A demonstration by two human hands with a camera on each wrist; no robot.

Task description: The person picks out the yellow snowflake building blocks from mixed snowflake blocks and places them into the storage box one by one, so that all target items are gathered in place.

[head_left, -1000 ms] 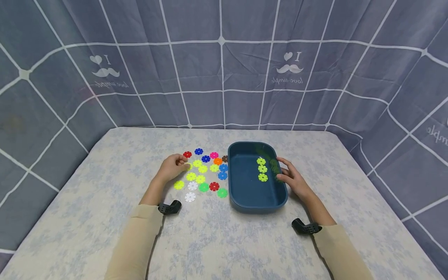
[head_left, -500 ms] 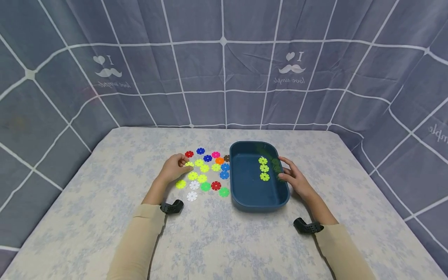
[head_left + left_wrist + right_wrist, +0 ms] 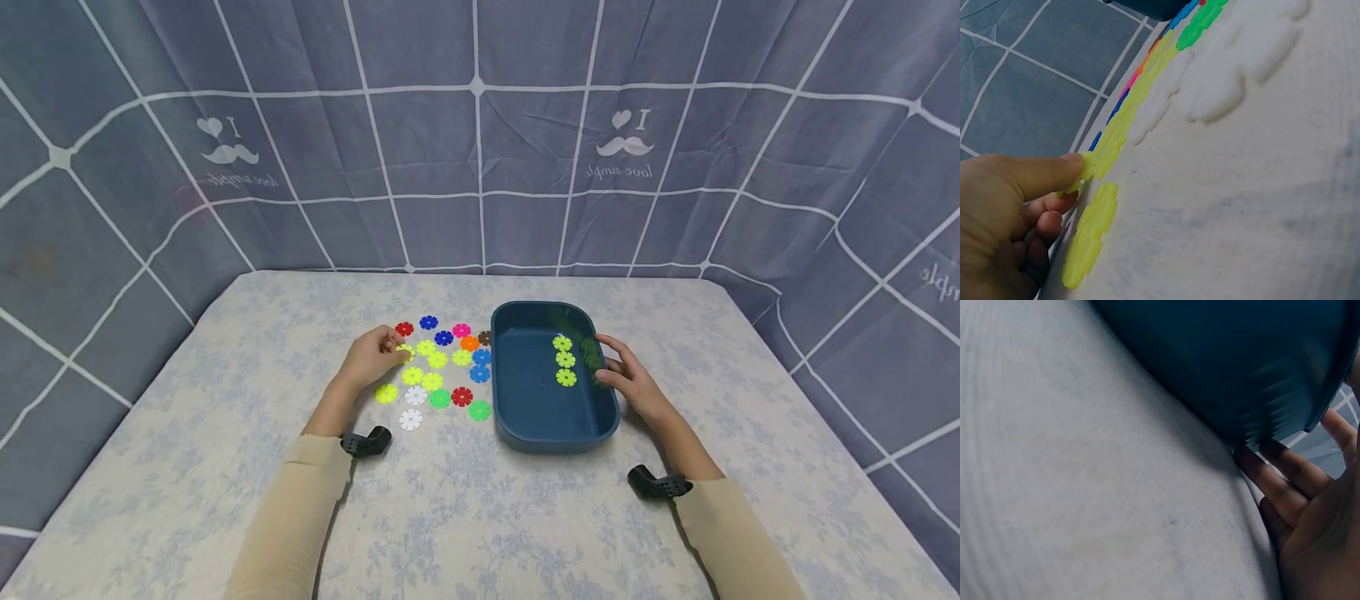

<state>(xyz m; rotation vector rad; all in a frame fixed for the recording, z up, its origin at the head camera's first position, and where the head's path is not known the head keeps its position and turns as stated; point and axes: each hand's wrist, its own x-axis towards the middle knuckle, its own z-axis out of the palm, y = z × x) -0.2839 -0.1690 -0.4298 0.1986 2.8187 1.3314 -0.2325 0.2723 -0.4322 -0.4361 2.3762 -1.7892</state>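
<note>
My left hand pinches a yellow notched plastic disc between thumb and fingers, at the left side of a spread of similar discs. The left wrist view shows the thumb on top of it, close to the table. Another yellow disc lies just in front of that hand. On the right, my right hand rests against the side of a dark blue bin. Its fingertips touch the outer wall in the right wrist view, with fingers fairly straight. Inside the bin, several yellow discs lie in a row.
Between my left hand and the bin lie several discs, including red, green, white, dark blue, orange and pink. A patterned cloth covers the table. A grey curtain hangs behind.
Both hands, the bin and the discs keep almost the same places. The head view has shifted slightly. The yellow disc at my left fingertips shows a little more than a second ago.
</note>
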